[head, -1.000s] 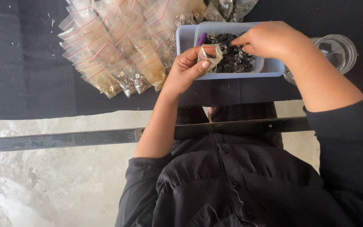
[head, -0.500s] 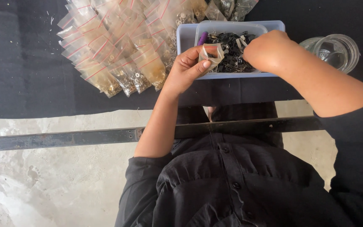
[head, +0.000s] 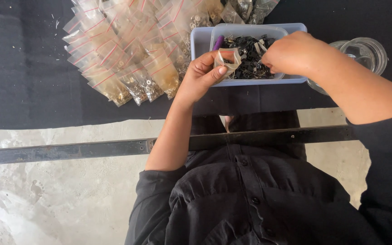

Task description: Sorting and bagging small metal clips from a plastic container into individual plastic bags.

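Shifted slightly since earlier, the right hand (head: 291,54) is curled into the blue tray (head: 203,41) of dark parts on the black bench; a small clear bag (head: 229,58) is pinched by the left hand (head: 200,75).

Bright, soft daylight, mostly sharp. Glare on my bags (head: 128,54) and jar (head: 364,52); my shirt (head: 250,199) dark, low detail.

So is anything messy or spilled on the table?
Nothing looks spilled or broken. The small clear bags lie in a loose, overlapping heap, not a neat stack. The dark metal bits stay inside the pale blue tub. The left hand holds one little bag open, and the right hand reaches into the tub.
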